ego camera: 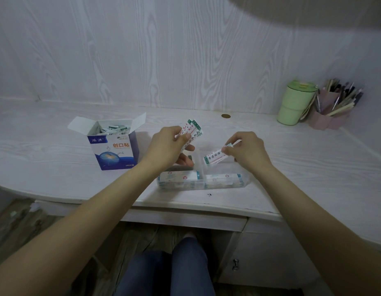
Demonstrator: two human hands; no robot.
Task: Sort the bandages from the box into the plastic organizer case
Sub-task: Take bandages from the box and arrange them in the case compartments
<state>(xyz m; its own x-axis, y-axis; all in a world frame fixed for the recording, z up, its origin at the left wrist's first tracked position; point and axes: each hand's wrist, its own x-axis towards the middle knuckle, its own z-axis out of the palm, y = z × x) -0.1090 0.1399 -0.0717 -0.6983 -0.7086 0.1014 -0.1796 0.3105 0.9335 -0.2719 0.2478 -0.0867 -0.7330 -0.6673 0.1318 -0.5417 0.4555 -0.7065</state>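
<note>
The open blue-and-white bandage box (114, 149) stands on the desk at the left, with several wrapped bandages inside. My left hand (169, 146) holds a small stack of bandages (192, 130) above the far side of the clear plastic organizer case (201, 181). My right hand (247, 151) pinches a single bandage (214, 159) by one end, its other end tilted down over the case. The case's near compartments hold flat-lying bandages.
A green lidded cup (295, 103) and a pink holder of pens (334, 105) stand at the back right. A small brown coin-like disc (225, 116) lies near the wall. The desk edge (185, 205) runs just below the case; my knees show under it.
</note>
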